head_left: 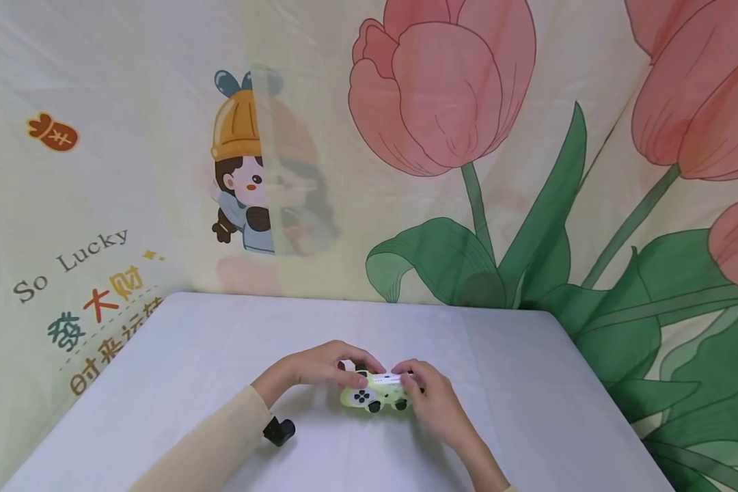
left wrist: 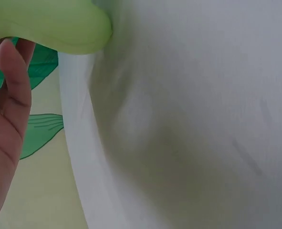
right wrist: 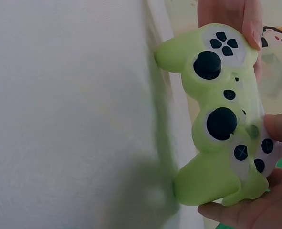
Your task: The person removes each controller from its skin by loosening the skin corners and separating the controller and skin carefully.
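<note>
The white tabletop (head_left: 529, 383) carries a light-green game controller (head_left: 378, 394) near its middle. The left hand (head_left: 320, 365) and right hand (head_left: 430, 400) each curl round one end. The left grip looks shallow, though poorly seen; the controller could tip and drop.
</note>
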